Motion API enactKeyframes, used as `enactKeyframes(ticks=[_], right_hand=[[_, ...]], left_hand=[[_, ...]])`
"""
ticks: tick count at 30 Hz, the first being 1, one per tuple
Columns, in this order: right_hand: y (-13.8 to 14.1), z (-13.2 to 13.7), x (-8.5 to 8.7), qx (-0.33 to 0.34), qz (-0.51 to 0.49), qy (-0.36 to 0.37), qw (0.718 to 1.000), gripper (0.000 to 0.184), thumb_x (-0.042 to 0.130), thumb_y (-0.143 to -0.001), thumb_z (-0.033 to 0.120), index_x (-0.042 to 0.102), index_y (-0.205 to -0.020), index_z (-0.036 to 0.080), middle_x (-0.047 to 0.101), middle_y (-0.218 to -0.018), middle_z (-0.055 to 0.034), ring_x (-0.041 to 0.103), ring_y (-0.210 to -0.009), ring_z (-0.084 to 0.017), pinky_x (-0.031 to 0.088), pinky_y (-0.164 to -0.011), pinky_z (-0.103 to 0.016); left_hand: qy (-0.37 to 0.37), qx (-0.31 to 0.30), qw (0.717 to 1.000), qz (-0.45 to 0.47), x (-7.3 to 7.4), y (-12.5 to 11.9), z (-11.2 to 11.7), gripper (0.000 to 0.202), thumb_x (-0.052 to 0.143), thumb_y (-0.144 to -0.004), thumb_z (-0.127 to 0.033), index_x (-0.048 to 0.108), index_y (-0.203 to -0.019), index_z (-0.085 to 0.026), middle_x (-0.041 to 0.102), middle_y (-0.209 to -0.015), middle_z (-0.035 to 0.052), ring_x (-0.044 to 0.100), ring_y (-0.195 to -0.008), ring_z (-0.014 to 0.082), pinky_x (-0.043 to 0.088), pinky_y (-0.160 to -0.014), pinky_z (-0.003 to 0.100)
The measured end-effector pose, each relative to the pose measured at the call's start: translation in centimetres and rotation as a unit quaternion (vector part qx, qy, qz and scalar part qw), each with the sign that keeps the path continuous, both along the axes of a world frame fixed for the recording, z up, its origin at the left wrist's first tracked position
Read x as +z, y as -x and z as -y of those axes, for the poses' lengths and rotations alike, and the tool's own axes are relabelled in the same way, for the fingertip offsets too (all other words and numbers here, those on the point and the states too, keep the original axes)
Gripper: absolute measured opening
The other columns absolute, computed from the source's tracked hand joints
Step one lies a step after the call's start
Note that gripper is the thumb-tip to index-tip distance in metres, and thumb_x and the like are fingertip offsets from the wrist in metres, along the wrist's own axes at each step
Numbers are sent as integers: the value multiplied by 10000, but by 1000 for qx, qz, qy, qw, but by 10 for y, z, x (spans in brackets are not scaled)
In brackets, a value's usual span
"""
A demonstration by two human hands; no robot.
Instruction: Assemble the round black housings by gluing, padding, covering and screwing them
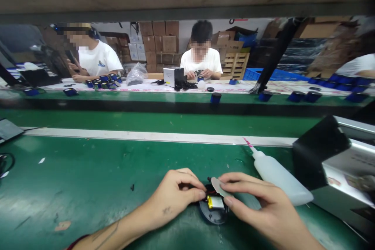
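Note:
A round dark housing (pixel 213 218) lies on the green bench, its inside facing up. Within it sits a small silver battery pack (pixel 216 202) with yellow tape at one end, and dark and red wires run behind the pack. My left hand (pixel 175 193) is at the housing's left edge, thumb and forefinger pinched together; what is between the tips is hidden. Between the thumb and fingers of my right hand (pixel 263 205) is a thin pale flat piece (pixel 218 186) with a rounded edge, tilted over the housing's far right side.
A white squeeze bottle (pixel 281 177) with a pink-marked nozzle lies beyond my right hand. Farther right stands a black-and-silver box-shaped device (pixel 325 160). A white strip (pixel 146 135) crosses the bench. Two co-workers sit opposite, near several blue-sided round units (pixel 216 98).

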State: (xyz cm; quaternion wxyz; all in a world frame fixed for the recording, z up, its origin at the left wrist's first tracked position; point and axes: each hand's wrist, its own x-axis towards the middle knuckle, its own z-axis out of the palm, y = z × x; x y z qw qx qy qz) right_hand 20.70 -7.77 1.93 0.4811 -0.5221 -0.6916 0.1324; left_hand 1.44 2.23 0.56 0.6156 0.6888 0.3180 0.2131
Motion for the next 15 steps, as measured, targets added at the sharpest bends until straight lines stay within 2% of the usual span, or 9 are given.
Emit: enactKeyframes(ticks=[1,3,6,9,12,15], right_hand=[[-1,0,0,12,-10,1,1000,111,700,-788,144,755,-863,204,721,-922,-48,709,-813,-144,558,-765,-136],[-3,0,-2,54,-15,-8,998,152,679,-797,114,746,-902,200,715,-946,-53,701,-851,-148,566,-788,-171],[-7,1,-4,105,20,-31,994,167,639,-848,156,731,-979,205,698,-987,-74,681,-910,-179,585,-797,-266],[-8,4,-8,73,92,-53,992,172,644,-874,287,729,-1008,220,686,-1006,-90,671,-921,-206,589,-788,-317],[-6,8,-12,37,160,-81,983,213,652,-871,368,729,-1010,225,679,-1012,-95,664,-929,-216,586,-799,-331],[-4,10,-13,24,214,-106,971,216,631,-890,376,722,-1015,225,676,-1022,-93,660,-936,-213,586,-799,-322]], left_hand=[[8,-3,1000,-5,0,-3,-3,55,755,-704,-198,766,-750,-171,625,-755,-6,483,-639,100,357,-596,225],[37,-17,999,-12,-1,-8,-9,231,807,-634,-204,751,-856,-169,635,-753,-25,422,-548,66,321,-514,203],[124,-76,989,-33,-5,-15,-17,401,774,-643,-232,711,-1029,-140,641,-608,-20,471,-432,81,374,-429,202],[204,-113,972,-35,-7,-19,-20,336,718,-671,-256,715,-961,-87,610,-469,-1,527,-381,129,458,-381,242],[254,-109,961,-10,-6,-18,-19,349,764,-630,-252,709,-934,-90,623,-497,-2,538,-402,114,499,-388,238],[291,-109,950,9,-6,-14,-17,406,804,-617,-274,701,-966,-96,627,-530,-3,549,-423,106,519,-410,239]])
